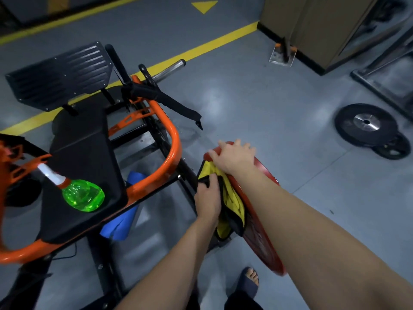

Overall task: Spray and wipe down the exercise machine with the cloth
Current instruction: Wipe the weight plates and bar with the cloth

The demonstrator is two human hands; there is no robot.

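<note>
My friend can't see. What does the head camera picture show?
A person's left hand grips a yellow and black cloth against a red weight plate on an orange-framed exercise machine, while the right hand rests on the plate's top edge. A green spray bottle sits on the black seat pad.

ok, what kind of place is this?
Most likely a gym: an orange-framed exercise machine, black weight plates lying on the floor, a red plate at the machine's side.
</note>
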